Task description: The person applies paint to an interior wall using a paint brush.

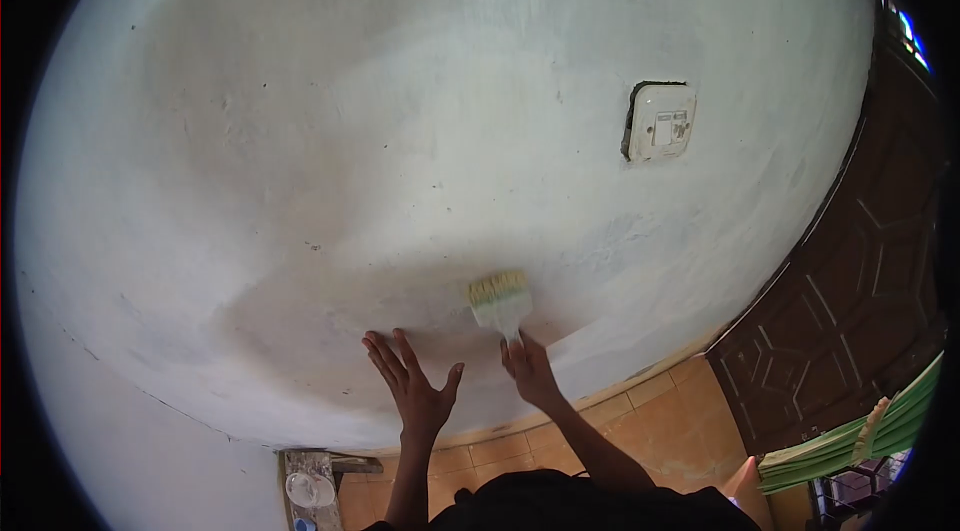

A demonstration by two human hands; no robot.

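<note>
A wide paintbrush (499, 302) with pale yellowish bristles and a whitish body is in my right hand (530, 370), its fingers closed round the handle. The bristles point up and lie at or close to the wall (450, 151); contact cannot be made out for certain. Left of the brush, my left hand (415, 393) is spread with the fingers up, at or near the wall's lower part. It holds nothing. The wall is whitish with greyer patches and small dark specks.
A white switch plate (662, 123) sits on the wall at the upper right. To the right is a dark panelled door (830, 301), with a green curtain (850, 451) below. Orange tiles (640, 426) cover the floor. A wooden stand (297, 461) bears a clear plastic container (310, 489).
</note>
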